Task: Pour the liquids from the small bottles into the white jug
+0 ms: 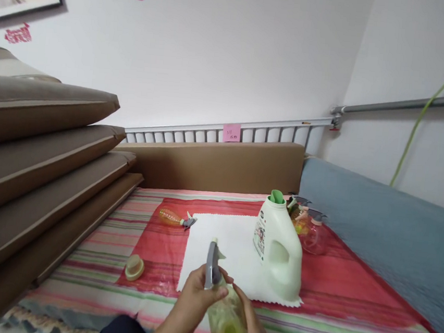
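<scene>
Both hands are on a clear yellow-green spray bottle (226,319) with a grey trigger head (212,267), tilted in front of me. My left hand (204,293) closes around its neck, just under the trigger head. Lower down, my right hand (251,329) wraps the body from the right. Some yellowish-green liquid or colour shows near its base. Beyond the hands, a large pale green jug (282,256) with a handle stands upright on a white cloth (223,234); a green spout shows in its uncapped mouth. A pale cap (134,267) lies to the left.
An orange spray bottle (172,217) lies on its side on the red sheet (154,254). Several more spray bottles (313,235) cluster behind the jug. Stacked brown cushions (43,144) rise at left; a blue-grey padded surface (381,229) borders the right. A radiator (260,133) runs along the wall.
</scene>
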{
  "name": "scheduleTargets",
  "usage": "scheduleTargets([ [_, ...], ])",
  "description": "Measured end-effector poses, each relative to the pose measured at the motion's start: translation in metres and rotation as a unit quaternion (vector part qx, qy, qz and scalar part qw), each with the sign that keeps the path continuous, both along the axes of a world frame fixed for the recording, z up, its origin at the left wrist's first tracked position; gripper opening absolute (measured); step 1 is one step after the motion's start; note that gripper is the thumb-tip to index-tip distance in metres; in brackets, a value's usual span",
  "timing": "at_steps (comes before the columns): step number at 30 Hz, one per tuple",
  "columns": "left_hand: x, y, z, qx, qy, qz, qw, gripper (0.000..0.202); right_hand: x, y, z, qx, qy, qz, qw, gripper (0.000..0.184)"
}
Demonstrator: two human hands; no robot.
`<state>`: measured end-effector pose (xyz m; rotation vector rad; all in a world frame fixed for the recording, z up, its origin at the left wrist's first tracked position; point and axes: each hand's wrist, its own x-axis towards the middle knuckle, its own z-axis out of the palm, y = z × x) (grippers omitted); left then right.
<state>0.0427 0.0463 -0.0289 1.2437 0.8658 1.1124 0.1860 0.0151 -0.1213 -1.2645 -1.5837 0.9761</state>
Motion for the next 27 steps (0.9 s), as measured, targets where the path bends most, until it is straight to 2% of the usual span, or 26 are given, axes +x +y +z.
scheduleTargets([
  [2, 0.002, -0.001, -0.002, 0.021, 0.014, 0.078, 0.997, 0.036, -0.002, 0.0, -0.002, -0.003, -0.046, -0.043, 0.998, 0.089],
  [3, 0.003, -0.001, -0.004, 0.018, 0.007, 0.088, 0.996, 0.039, -0.003, 0.001, -0.002, -0.005, -0.059, -0.054, 0.997, 0.089],
  [4, 0.003, -0.001, -0.005, 0.008, -0.007, 0.073, 0.997, 0.043, -0.004, 0.001, -0.003, -0.004, -0.064, -0.057, 0.996, 0.088],
  [6, 0.0, -0.001, -0.006, -0.02, -0.029, 0.002, 0.999, 0.048, -0.005, 0.0, -0.003, -0.004, -0.061, -0.045, 0.997, 0.088],
  [8, -0.003, 0.001, -0.006, -0.031, -0.023, -0.032, 0.999, 0.041, -0.005, -0.001, -0.002, -0.004, -0.056, -0.033, 0.998, 0.088],
  [9, -0.004, 0.002, -0.007, -0.024, -0.011, -0.013, 1.0, 0.037, -0.005, -0.001, -0.001, -0.001, -0.056, -0.033, 0.998, 0.088],
  [12, -0.004, 0.005, -0.008, 0.004, -0.001, 0.097, 0.995, 0.033, -0.005, -0.002, 0.001, 0.012, -0.067, -0.057, 0.996, 0.086],
  [13, -0.003, 0.004, -0.008, 0.001, -0.016, 0.107, 0.994, 0.035, -0.005, -0.003, 0.002, 0.014, -0.072, -0.064, 0.995, 0.086],
  [16, 0.001, 0.0, -0.008, -0.038, -0.067, 0.034, 0.996, 0.039, -0.008, -0.004, 0.003, 0.007, -0.069, -0.076, 0.995, 0.088],
  [18, 0.002, -0.001, -0.005, -0.047, -0.091, 0.011, 0.995, 0.032, -0.01, -0.005, -0.001, 0.01, -0.063, -0.083, 0.995, 0.089],
  [20, -0.005, 0.003, 0.006, -0.033, -0.144, 0.058, 0.987, 0.022, -0.009, -0.004, -0.007, 0.023, -0.062, -0.088, 0.994, 0.088],
  [23, -0.035, 0.016, 0.032, 0.014, -0.25, 0.176, 0.952, 0.019, 0.0, 0.001, -0.021, 0.013, -0.051, -0.091, 0.994, 0.087],
  [25, -0.063, 0.023, 0.048, 0.061, -0.251, 0.234, 0.937, 0.022, 0.007, 0.007, -0.029, -0.013, -0.017, -0.104, 0.994, 0.086],
  [27, -0.081, 0.025, 0.054, 0.082, -0.182, 0.302, 0.932, 0.02, 0.01, 0.013, -0.032, -0.029, 0.031, -0.116, 0.992, 0.086],
])
